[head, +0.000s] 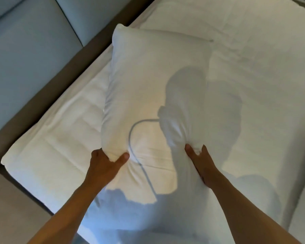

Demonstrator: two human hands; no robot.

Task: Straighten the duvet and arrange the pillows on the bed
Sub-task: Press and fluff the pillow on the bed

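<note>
While both hands grip the near end of the pillow (148, 88), the left hand (104, 164) bunching the cover at one corner and the right hand (199, 162) pinching a gathered fold at the other, the pillow lies lengthwise on the white sheet of the bed (253, 67), its far end close to the padded headboard (33, 50). To do this step well, I would judge it best to lift evenly from both corners, shake the filling toward the far end, then set the pillow square against the headboard and smooth the creases. The pillowcase appears to hold its filling unevenly, fuller at the far end, though shadow makes this hard to read. No duvet can be told apart from the sheet here.
</note>
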